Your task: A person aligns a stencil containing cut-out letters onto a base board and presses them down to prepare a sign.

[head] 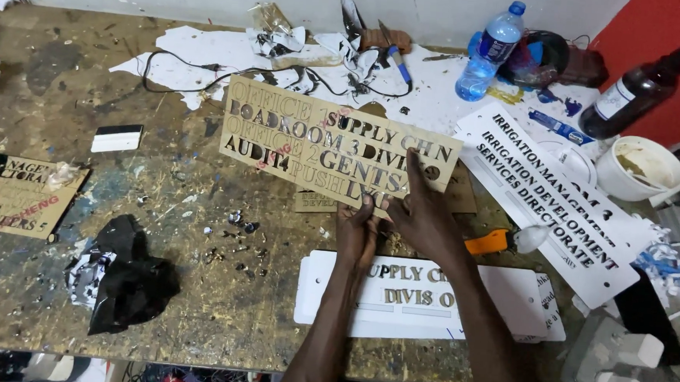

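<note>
table (195,300): worn, paint-stained | on it: white sign plates (427,300), black crumpled bag (130,277), water bottle (489,51), brown bottle (636,92), white cup (637,168), paper scraps (208,52)

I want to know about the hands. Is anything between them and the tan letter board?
No, nothing visible. The left hand and right hand already touch the tan letter board at its lower edge, above the white sign on the workbench.
</note>
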